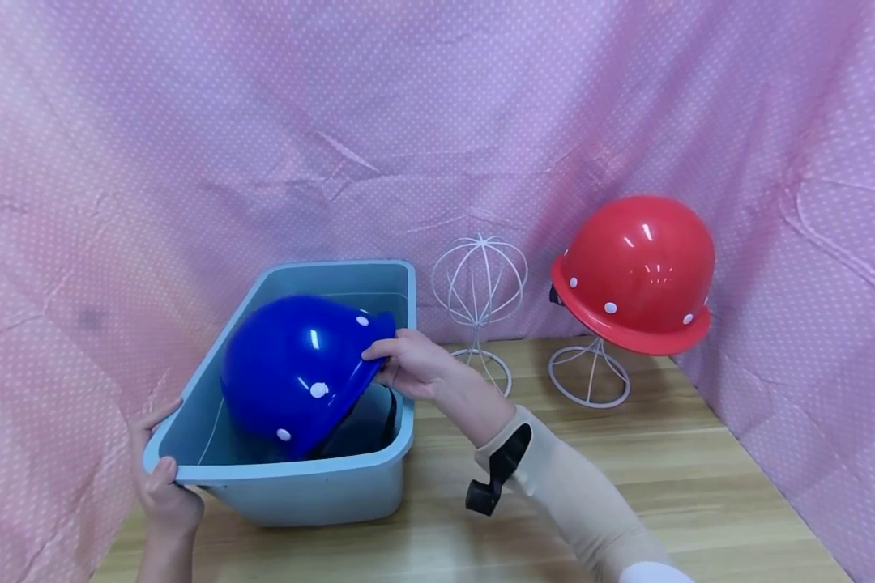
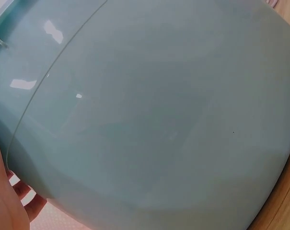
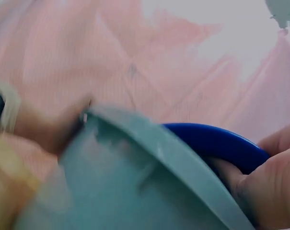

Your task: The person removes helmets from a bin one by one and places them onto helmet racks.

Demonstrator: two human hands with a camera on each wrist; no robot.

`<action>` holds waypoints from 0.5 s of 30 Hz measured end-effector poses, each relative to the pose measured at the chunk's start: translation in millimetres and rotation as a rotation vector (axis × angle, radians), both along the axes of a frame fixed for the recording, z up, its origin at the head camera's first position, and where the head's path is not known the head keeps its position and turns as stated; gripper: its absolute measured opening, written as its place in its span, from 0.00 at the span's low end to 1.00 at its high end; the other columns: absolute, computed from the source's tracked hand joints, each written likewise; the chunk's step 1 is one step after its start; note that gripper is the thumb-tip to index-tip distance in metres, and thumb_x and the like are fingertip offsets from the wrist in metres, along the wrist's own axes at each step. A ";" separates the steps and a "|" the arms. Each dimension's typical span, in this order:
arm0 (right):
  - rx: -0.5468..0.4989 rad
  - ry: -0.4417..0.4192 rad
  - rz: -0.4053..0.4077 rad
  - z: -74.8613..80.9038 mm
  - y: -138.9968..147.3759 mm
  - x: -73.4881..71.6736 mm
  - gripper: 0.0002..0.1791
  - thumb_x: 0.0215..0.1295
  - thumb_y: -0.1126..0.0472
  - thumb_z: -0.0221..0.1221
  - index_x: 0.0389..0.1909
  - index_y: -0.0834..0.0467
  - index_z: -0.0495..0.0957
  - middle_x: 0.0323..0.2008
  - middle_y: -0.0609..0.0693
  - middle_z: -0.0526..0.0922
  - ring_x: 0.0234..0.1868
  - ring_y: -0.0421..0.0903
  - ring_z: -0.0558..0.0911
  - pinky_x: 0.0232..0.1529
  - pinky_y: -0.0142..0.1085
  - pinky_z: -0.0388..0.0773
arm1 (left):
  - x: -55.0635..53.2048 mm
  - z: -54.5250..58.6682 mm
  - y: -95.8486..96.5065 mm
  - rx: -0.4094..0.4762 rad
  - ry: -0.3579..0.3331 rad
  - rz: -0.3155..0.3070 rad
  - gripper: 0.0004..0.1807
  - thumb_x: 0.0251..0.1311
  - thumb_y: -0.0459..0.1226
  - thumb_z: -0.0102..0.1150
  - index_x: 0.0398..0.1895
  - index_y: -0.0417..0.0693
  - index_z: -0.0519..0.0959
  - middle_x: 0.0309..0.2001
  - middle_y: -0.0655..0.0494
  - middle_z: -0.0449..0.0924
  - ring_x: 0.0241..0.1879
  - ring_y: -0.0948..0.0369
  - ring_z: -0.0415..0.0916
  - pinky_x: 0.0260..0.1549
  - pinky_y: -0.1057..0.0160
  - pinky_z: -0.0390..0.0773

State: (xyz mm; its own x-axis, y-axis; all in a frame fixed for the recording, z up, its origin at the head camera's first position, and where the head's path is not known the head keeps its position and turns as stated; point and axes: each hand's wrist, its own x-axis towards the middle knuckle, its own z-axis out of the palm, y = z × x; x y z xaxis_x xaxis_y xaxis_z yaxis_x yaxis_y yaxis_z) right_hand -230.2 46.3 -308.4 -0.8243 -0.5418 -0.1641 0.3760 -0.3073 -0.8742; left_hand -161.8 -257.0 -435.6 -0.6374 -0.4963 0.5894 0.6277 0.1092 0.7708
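A blue hard hat (image 1: 284,364) with white round studs lies tilted inside a pale blue-green plastic bin (image 1: 321,490). My right hand (image 1: 416,364) pinches the hat's brim at the bin's right side, thumb on top and fingers underneath. In the right wrist view that hand (image 3: 274,182) grips the blue brim (image 3: 216,141) just beyond the bin's rim. My left hand (image 1: 166,486) holds the bin's near left corner, thumb over the rim. The left wrist view is filled by the bin's outer wall (image 2: 149,110), with part of the left hand (image 2: 8,196) at the lower left.
A bare white wire stand (image 1: 479,283) stands right of the bin. Farther right, a red hard hat (image 1: 642,267) sits on another wire stand (image 1: 589,376). All rest on a wood-grain table (image 1: 671,453), with pink dotted cloth (image 1: 437,121) hanging behind and at the sides.
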 end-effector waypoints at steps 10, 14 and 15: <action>-0.151 0.092 0.009 -10.0 7.7 12.1 0.36 0.72 0.81 0.45 0.79 0.61 0.60 0.59 0.48 0.80 0.58 0.44 0.84 0.78 0.49 0.64 | 8.3 6.5 5.5 -0.007 -0.101 0.017 0.39 0.44 0.36 0.41 0.66 0.38 0.76 0.55 0.53 0.81 0.52 0.59 0.75 0.48 0.64 0.69; -0.173 0.163 0.051 -9.7 10.5 14.4 0.36 0.72 0.80 0.43 0.80 0.60 0.59 0.55 0.44 0.83 0.54 0.40 0.86 0.75 0.47 0.68 | 8.7 6.9 6.7 -0.017 -0.090 0.024 0.39 0.45 0.37 0.42 0.66 0.37 0.76 0.55 0.53 0.81 0.52 0.60 0.76 0.48 0.65 0.69; -0.180 0.175 0.059 -9.3 10.9 15.1 0.36 0.72 0.79 0.43 0.80 0.60 0.58 0.54 0.43 0.84 0.55 0.39 0.86 0.75 0.46 0.68 | 8.4 6.8 7.3 0.006 -0.075 0.016 0.39 0.45 0.36 0.43 0.65 0.35 0.76 0.54 0.52 0.82 0.51 0.59 0.76 0.47 0.65 0.70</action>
State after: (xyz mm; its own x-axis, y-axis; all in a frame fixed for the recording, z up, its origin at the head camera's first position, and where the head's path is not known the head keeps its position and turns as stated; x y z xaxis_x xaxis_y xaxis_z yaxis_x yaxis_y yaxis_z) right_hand -215.0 57.1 -317.7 -0.7978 -0.5973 0.0818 0.2460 -0.4463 -0.8604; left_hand -153.4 -249.7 -428.8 -0.6714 -0.5106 0.5371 0.5663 0.1140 0.8163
